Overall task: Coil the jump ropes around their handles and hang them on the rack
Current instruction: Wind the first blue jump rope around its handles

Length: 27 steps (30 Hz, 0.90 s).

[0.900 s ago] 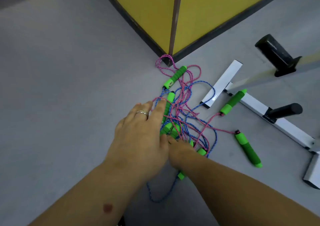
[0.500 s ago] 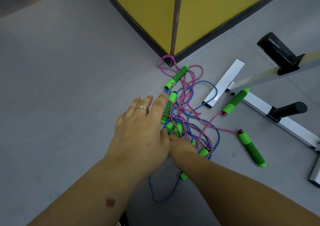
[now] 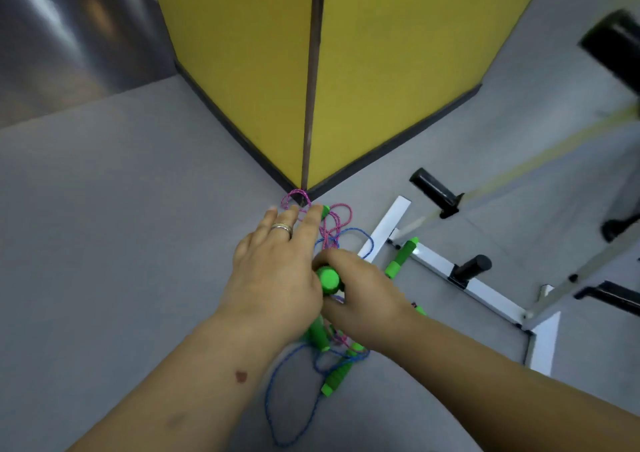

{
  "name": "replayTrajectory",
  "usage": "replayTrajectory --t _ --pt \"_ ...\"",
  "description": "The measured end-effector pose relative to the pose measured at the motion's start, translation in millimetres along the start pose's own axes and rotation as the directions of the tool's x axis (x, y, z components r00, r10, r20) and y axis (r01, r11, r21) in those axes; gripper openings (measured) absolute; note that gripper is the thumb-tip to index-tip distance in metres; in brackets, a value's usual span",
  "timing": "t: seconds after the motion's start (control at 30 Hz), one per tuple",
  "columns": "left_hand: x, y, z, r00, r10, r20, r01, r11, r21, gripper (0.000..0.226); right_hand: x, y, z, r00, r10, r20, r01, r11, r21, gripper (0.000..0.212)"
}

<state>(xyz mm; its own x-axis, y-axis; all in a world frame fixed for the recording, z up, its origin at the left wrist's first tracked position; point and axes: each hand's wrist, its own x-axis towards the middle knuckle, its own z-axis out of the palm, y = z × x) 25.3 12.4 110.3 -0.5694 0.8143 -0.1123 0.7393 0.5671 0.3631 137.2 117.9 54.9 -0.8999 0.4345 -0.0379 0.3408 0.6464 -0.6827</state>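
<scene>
Over the grey floor (image 3: 104, 244), the left hand (image 3: 273, 275) spreads its ringed fingers (image 3: 282, 225) wide above the tangled pink and blue jump ropes (image 3: 334, 230). Beside it, the right hand (image 3: 363, 289) grips one green foam handle (image 3: 328, 279), lifted since the earlier frame. Six more handles or parts of them show, one (image 3: 401, 257) against the white rack (image 3: 485, 290).

A big yellow wall (image 3: 398, 71) makes a corner on the gray floor (image 3: 104, 244). A shiny metal panel (image 3: 62, 29) stands beside it.
</scene>
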Motion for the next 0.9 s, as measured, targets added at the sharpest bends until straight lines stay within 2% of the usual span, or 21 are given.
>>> replayTrajectory --t 0.07,0.2,0.3,0.37,0.43,0.53,0.63,0.67,0.73,0.8,0.83,0.9 --pt "-10 18 -30 0.999 0.033 -0.015 -0.034 0.998 -0.055 0.090 -11 -41 -46 0.994 0.001 -0.107 0.013 0.991 0.131 0.029" --pt "-33 48 -98 0.988 0.137 -0.067 -0.149 0.961 -0.231 0.095 -31 -119 -134 0.978 -0.018 -0.207 0.098 0.919 0.383 0.022" --pt "-51 71 -147 0.960 0.241 -0.140 -0.279 0.834 -0.477 0.088 -49 -173 -192 0.949 -0.041 -0.313 0.187 0.871 0.454 0.027" --pt "-62 87 -174 0.925 0.285 -0.253 -0.379 0.758 -0.530 0.067 -62 -207 -228 0.931 -0.059 -0.361 0.256 0.811 0.527 0.027" --pt "-70 99 -197 0.895 0.264 -0.359 -0.427 0.737 -0.524 0.042 -76 -238 -261 0.912 -0.080 -0.402 0.322 0.747 0.581 0.024" --pt "-74 109 -217 0.903 0.134 -0.409 -0.386 0.670 -0.634 0.011 -96 -275 -299 0.862 -0.092 -0.499 0.445 0.609 0.657 0.017" --pt "-74 112 -231 0.931 0.014 -0.365 -0.305 0.576 -0.758 0.021 -114 -297 -329 0.802 -0.062 -0.594 0.552 0.456 0.698 0.013" --pt "-75 114 -236 0.943 -0.013 -0.332 -0.278 0.517 -0.809 0.025 -120 -299 -337 0.787 -0.055 -0.615 0.576 0.422 0.700 0.013" --pt "-77 121 -253 0.967 -0.052 -0.249 -0.224 0.293 -0.930 0.028 -130 -297 -343 0.775 -0.042 -0.631 0.591 0.403 0.699 0.018" --pt "-82 131 -274 0.986 -0.026 -0.165 -0.164 0.039 -0.986 0.028 -137 -285 -337 0.784 -0.014 -0.620 0.545 0.494 0.678 0.030" --pt "-86 136 -286 0.990 0.005 -0.143 -0.142 -0.049 -0.989 0.028 -140 -276 -328 0.799 0.006 -0.602 0.499 0.553 0.668 0.035" --pt "-89 146 -304 0.986 0.059 -0.155 -0.145 -0.142 -0.979 0.028 -145 -260 -307 0.840 0.027 -0.542 0.406 0.632 0.660 0.037"
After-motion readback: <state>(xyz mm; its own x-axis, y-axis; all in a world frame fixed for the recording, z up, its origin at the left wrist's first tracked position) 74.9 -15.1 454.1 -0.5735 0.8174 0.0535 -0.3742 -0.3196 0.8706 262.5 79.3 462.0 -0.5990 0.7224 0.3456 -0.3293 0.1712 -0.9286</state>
